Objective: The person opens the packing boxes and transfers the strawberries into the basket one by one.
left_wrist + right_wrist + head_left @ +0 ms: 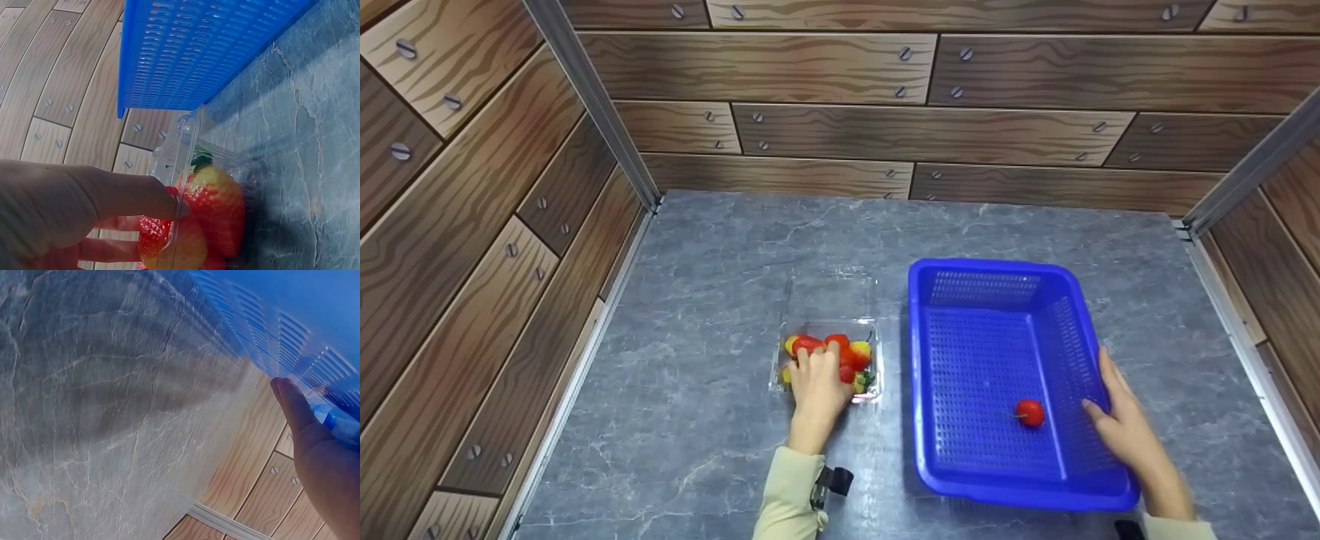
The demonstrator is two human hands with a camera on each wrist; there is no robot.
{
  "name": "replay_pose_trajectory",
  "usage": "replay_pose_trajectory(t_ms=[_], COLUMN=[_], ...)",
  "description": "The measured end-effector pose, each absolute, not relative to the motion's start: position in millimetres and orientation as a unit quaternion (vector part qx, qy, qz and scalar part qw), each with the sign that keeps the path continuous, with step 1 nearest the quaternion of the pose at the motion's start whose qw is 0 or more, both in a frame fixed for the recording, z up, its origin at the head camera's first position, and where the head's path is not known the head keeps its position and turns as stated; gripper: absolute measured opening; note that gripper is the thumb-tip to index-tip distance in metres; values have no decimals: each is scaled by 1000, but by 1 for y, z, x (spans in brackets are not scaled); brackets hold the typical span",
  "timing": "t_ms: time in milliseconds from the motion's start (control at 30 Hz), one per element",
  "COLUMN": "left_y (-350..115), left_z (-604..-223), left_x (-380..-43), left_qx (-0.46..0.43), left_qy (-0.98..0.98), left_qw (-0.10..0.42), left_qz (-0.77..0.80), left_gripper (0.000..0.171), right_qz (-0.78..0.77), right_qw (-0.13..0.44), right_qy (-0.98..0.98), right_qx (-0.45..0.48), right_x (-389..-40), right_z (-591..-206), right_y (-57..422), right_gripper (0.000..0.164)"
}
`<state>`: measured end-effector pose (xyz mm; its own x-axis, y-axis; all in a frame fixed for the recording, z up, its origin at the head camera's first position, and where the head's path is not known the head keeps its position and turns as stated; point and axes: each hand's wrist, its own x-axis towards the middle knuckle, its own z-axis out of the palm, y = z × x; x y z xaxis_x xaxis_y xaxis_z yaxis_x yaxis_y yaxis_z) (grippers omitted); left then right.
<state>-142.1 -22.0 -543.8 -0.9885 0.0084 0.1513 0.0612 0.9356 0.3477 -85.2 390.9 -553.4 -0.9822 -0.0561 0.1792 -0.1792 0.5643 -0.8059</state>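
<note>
My left hand [816,386] reaches into a clear plastic clamshell box [877,390] with its lid folded back. In the left wrist view, its thumb and fingers lie around a red, seed-dimpled toy strawberry [154,235]; the fingertips are partly hidden. Beside it in the box are several red and yellow toy fruits, one a red-and-yellow piece [219,202] with a green leaf. My right hand [1129,427] grips the right rim of a blue plastic basket [919,375], thumb on the inside, other fingers mostly hidden outside. One red fruit [1030,412] with a stem lies on the basket floor.
The box and basket stand side by side on a grey marble-patterned tabletop [690,360]. Wood-patterned walls [840,75] rise behind and on both sides, with metal strips [592,97] at the corners.
</note>
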Motion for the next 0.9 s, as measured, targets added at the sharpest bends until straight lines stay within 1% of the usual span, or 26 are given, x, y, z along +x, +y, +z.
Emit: replay_pose_trajectory(t_ms=[67, 333, 467, 667, 900], left_y=[-23, -23, -25, -24, -16], left_z=[-543, -543, -538, -524, -504], left_x=[-142, -141, -140, -139, -136], left_qx=[-19, -42, -38, -37, -60], left_qy=[-981, -971, -962, -948, -931], left_qw=[78, 110, 107, 111, 128], left_qz=[-174, -209, -250, -296, -336], left_gripper=[45, 29, 28, 33, 29], right_qz=[464, 471, 469, 462, 464], right_qw=[66, 65, 67, 75, 77], right_qy=[-881, -877, -878, -881, -880], right_qx=[68, 65, 65, 68, 68], right_x=[-86, -85, -84, -85, -85], right_z=[-553, -553, -554, -553, -555], right_y=[390, 391, 390, 390, 390], right_gripper=[83, 84, 83, 83, 83])
